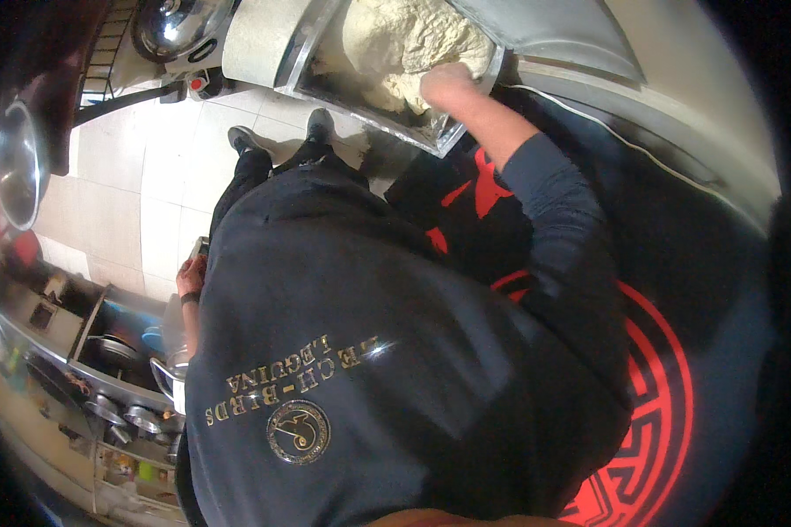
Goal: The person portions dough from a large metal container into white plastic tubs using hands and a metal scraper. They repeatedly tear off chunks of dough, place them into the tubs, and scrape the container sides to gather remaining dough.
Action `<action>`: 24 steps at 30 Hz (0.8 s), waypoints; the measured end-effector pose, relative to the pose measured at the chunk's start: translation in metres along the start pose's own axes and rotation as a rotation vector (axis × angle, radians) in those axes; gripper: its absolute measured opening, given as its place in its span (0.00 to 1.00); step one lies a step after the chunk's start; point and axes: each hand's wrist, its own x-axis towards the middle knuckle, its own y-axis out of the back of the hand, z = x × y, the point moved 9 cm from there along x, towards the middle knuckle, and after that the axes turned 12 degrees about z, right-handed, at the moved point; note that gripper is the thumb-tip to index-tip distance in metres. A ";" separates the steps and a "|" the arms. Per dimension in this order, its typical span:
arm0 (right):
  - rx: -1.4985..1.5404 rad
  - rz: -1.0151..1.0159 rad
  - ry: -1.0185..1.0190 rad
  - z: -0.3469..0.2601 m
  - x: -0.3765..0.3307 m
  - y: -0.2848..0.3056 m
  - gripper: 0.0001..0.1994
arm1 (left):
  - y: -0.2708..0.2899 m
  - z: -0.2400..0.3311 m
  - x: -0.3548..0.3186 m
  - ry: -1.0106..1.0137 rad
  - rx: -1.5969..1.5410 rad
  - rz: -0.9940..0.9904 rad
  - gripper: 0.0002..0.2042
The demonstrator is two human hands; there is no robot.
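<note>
Commercial kitchen, big steel trough (466, 123) w/ bulk dough (409, 44), steel bowls (13, 162), tiled floor (141, 193), pots on shelf (123, 413)

Dim indoor light, fisheye-bent edges, soft blur.

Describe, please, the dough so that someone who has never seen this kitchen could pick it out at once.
Look to the top of the picture, where a shiny rectangular metal tray tilts above the tiled floor. Inside it lies the dough, a large, pale, lumpy mass, with the right hand pressed against its lower edge. It is the only soft, cream-coloured thing among hard steel surfaces.
</note>
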 end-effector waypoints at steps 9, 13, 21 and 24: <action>0.009 -0.098 0.064 -0.058 0.030 -0.075 0.13 | -0.012 -0.002 -0.013 -0.961 0.839 0.112 0.12; 0.127 -0.248 0.012 0.004 0.007 -0.012 0.11 | -0.017 -0.072 0.013 -0.821 0.915 -0.002 0.13; 1.039 -0.071 -0.410 0.130 -0.028 0.004 0.13 | -0.038 -0.113 0.048 -0.800 0.792 -0.074 0.14; 1.015 -0.009 -0.416 0.112 -0.040 0.028 0.14 | -0.029 -0.097 0.053 -0.882 0.705 0.004 0.15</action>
